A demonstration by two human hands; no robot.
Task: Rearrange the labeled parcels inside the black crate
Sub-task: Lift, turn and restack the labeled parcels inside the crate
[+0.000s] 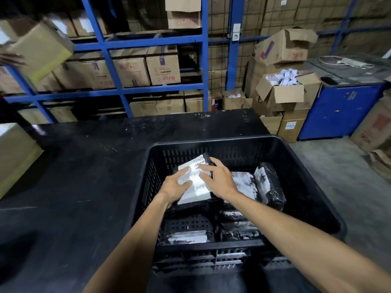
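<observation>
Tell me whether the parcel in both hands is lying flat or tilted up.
Tilted: the parcel leans with its labeled face up, far end raised, left hand and right hand gripping its sides.

I saw the black crate (283, 144), slotted walls and open top, sitting at the table's near right edge. Inside, one black-wrapped parcel (198, 187) with a big white label lay tilted against the far left wall (barcode facing up). Another labeled parcel (269, 185) stood on edge to the right, a flatter one (245, 182) between them. More parcels (188, 237) lay along the near wall.
</observation>
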